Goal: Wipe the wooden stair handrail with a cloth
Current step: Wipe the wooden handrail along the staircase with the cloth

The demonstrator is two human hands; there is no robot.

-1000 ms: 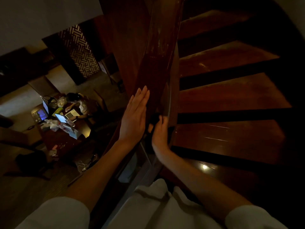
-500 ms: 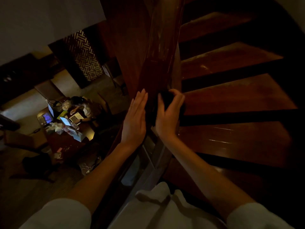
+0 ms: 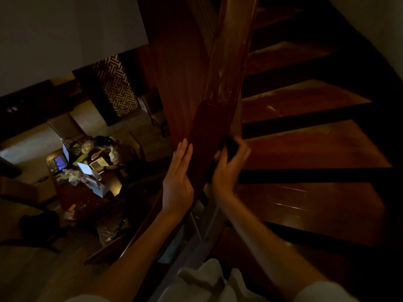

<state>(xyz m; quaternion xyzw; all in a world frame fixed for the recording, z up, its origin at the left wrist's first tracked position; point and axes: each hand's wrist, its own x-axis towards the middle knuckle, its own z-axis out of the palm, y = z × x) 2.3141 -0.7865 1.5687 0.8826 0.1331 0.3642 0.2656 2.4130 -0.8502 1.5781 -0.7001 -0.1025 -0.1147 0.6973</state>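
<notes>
- The wooden handrail (image 3: 226, 73) runs from the top centre of the frame down to the middle, its upper stretch showing pale scuffs.
- The left hand (image 3: 177, 177) lies flat against the left side of the handrail just below mid-frame, fingers straight and together, grasping nothing.
- The right hand (image 3: 226, 171) is on the opposite side of the rail, slightly blurred, its fingers and thumb curled round a dark cloth (image 3: 230, 147).
- The cloth is pressed to the right face of the handrail, just right of centre; its shape is hard to make out in the dim light.
- Wooden stair treads (image 3: 305, 144) fan out across the right half of the frame.
- At the lower left, far below, a table (image 3: 87, 201) holds open laptops (image 3: 87, 167), with a seated person (image 3: 109, 149) beside it.
</notes>
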